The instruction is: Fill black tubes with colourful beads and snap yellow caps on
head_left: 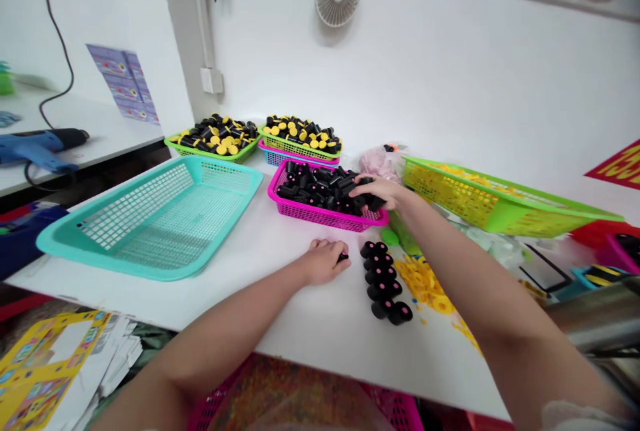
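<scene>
My left hand (pixel 324 260) rests on the white table (pixel 280 298), fingers curled round a small black cylinder part. Just to its right lies a short double row of several black cylinder parts (pixel 384 280) with pink dots. My right hand (pixel 376 192) reaches into the pink basket (pixel 320 216) full of the same black parts and closes on some of them. A heap of small yellow caps (pixel 425 284) lies right of the row.
An empty teal basket (pixel 150 218) sits at the left. Two green baskets (pixel 213 148) (pixel 300 146) at the back hold black parts with yellow caps. A large green basket (pixel 500 208) of yellow caps stands at the right. A blue tool (pixel 37 148) lies far left.
</scene>
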### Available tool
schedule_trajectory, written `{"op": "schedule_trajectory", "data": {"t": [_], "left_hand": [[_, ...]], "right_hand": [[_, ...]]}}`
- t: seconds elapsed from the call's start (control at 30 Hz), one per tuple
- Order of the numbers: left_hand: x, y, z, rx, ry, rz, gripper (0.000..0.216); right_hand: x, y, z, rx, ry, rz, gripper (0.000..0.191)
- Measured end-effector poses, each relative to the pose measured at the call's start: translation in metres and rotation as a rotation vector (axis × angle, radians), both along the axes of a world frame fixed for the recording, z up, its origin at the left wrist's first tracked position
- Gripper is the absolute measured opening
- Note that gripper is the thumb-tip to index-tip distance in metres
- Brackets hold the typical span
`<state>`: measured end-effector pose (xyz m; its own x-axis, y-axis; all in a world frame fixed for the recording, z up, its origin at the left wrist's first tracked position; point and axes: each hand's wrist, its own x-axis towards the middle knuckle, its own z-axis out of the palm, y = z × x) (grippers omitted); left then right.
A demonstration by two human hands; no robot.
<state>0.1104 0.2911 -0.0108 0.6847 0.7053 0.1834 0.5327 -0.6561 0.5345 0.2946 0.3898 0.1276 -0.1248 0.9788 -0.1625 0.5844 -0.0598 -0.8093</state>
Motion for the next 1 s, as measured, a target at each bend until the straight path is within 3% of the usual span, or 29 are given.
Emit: {"op": "schedule_trajectory", "data": {"t": [0.1, 0.17, 0.27, 0.43, 0.53, 0.63, 0.77, 1.0], "left_hand": [[0.005, -0.003, -0.001, 0.021, 0.018, -0.047, 0.027], [0.007, -0.004, -0.002, 0.031, 0.033, -0.078, 0.029], [0.007, -0.008, -0.001, 0.037, 0.056, -0.112, 0.037], [0.003, -0.012, 0.001, 0.096, 0.017, -0.212, 0.056], [0.003, -0.01, 0.0, 0.128, -0.014, -0.259, 0.056], [0.005, -0.008, -0.003, 0.113, 0.008, -0.229, 0.056], [0.007, -0.007, -0.005, 0.074, 0.036, -0.208, 0.055], [0.004, -0.008, -0.001, 0.066, 0.011, -0.203, 0.057]], "right_hand": [[-0.026, -0.025, 0.017, -0.031, 0.167, 0.158, 0.053], [-0.056, -0.046, 0.016, -0.069, 0.176, 0.325, 0.053], [-0.106, -0.072, -0.007, -0.079, 0.002, 0.536, 0.048], [-0.156, -0.077, -0.056, -0.018, -0.307, 0.585, 0.054], [-0.159, -0.071, -0.066, 0.093, -0.339, 0.659, 0.06], [-0.151, -0.071, -0.064, 0.249, -0.323, 0.739, 0.068], [-0.138, -0.077, -0.06, 0.299, -0.207, 0.811, 0.055], [-0.132, -0.077, -0.074, 0.385, -0.142, 0.556, 0.055]]}}
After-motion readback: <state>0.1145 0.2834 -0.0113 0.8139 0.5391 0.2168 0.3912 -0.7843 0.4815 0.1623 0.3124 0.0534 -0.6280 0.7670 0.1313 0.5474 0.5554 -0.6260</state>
